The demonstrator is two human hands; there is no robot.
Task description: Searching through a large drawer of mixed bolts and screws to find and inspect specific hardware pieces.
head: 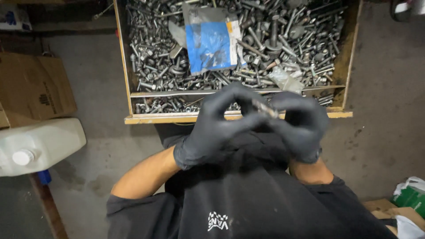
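Gloved hands (261, 124), short grey bolt (264, 109)

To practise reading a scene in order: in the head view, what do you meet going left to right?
Brown cardboard box → white plastic jug → black-gloved left hand → small metal bolt → black-gloved right hand → green bag.

grey concrete floor (380, 88), cardboard box (33, 86) and white plastic jug (40, 144) at left, dim light

Black gloves (212, 128), grey bolts (283, 40), blue-and-clear bag (208, 44), white jug (40, 146).
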